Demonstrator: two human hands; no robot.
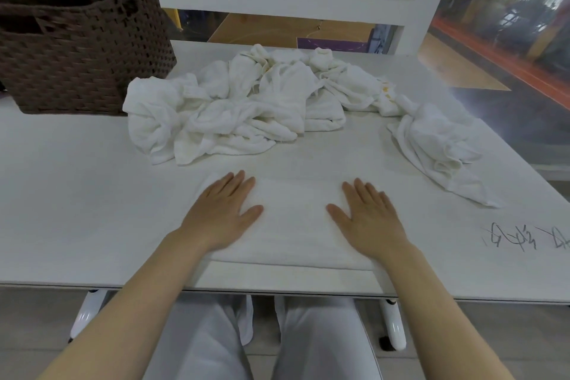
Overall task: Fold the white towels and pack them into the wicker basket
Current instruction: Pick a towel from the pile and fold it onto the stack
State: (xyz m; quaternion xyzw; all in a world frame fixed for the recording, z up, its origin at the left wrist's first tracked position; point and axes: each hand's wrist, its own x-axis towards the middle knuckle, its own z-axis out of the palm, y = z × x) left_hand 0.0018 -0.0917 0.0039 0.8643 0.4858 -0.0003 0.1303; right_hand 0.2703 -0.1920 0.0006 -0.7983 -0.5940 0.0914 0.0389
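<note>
- The towel (293, 222) lay flat and part-folded at the near edge of the bench (77, 210), its front fold close to the drop; a careless drag toward the body could have pulled it off the edge.
- Both hands, left hand (220, 216) and right hand (368, 219), rested on it palm-down, fingers straight and apart, gripping nothing; pressing unevenly might have skewed the layers or left creases.
- The pile (234, 105) of crumpled towels sat just beyond, with one stray towel (438, 148) to the right near the bench's side, where a sweep of the arm could have knocked it off.
- The basket (77, 46) stood far left, well apart; carrying a loose fold that far risked it falling open.
</note>
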